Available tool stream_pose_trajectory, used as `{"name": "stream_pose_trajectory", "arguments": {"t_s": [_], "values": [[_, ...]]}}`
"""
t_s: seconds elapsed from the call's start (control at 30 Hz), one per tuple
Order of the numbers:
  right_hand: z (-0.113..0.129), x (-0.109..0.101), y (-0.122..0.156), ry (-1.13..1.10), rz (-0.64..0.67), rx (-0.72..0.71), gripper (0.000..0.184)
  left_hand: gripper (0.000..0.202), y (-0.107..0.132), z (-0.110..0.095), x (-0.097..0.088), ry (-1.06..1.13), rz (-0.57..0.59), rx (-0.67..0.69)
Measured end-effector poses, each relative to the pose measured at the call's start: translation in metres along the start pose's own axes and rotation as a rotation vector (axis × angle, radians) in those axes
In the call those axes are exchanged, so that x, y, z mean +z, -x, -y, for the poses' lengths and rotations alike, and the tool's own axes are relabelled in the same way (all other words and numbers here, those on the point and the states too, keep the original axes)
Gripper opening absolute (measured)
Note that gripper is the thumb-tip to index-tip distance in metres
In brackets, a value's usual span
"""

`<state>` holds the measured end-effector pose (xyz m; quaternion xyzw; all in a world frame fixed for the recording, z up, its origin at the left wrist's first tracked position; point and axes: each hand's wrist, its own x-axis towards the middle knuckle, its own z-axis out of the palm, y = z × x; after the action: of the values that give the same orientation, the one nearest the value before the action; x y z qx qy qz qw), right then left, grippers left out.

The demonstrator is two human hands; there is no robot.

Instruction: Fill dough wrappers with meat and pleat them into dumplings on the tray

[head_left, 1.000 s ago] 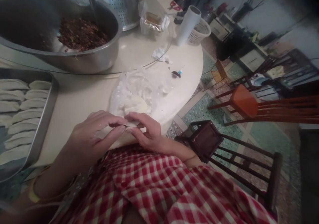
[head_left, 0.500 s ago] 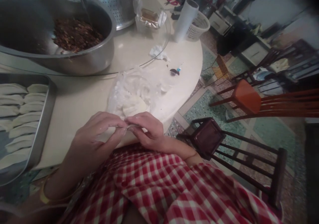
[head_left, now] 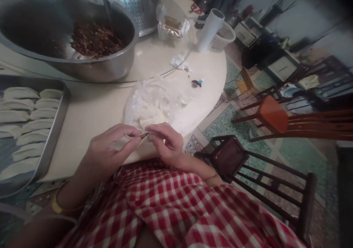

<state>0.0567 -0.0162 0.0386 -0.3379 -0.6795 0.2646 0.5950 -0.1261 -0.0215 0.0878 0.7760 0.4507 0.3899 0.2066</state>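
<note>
My left hand and my right hand meet over the near edge of the cream table, fingers pinched on a small dumpling held between them. Just beyond the fingers lies a clear plastic bag of round white wrappers. A big steel bowl with dark minced filling stands at the back left. On the left a metal tray carries several folded dumplings in rows.
A steel colander, a wrapped packet, a white roll and a white basket stand at the table's far side. Dark wooden chairs and an orange stool crowd the tiled floor on the right.
The pinching fingers have worked along the dumpling's edge, which now tilts up between the hands. The view has shifted slightly.
</note>
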Motion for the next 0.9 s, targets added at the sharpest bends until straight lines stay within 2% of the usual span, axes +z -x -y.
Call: {"name": "stream_pose_trajectory", "arguments": {"t_s": [0.17,0.33,0.5,0.67,0.8,0.9], "values": [[-0.0050,0.0044,0.0002,0.045,0.022,0.101,0.024,0.006,0.0067,0.0060,0.0038,-0.083,-0.028,0.048],[-0.0084,0.0079,-0.0002,0.065,0.044,0.089,0.025,0.008,0.0064,0.0045,0.0038,-0.112,-0.043,0.102],[-0.0045,0.0071,-0.0031,0.051,0.085,-0.017,0.023,0.007,0.0047,0.0043,0.0039,-0.135,-0.072,0.152],[-0.0019,0.0063,-0.0025,0.012,0.076,-0.031,0.024,0.007,0.0045,0.0033,0.0046,-0.168,-0.085,0.065],[-0.0011,0.0075,-0.0009,-0.041,0.027,-0.068,0.028,0.007,0.0031,-0.0007,0.0043,-0.110,-0.088,0.062],[-0.0009,0.0079,0.0001,-0.073,0.036,-0.039,0.027,0.008,0.0024,-0.0019,0.0037,-0.056,-0.082,-0.014]]}}
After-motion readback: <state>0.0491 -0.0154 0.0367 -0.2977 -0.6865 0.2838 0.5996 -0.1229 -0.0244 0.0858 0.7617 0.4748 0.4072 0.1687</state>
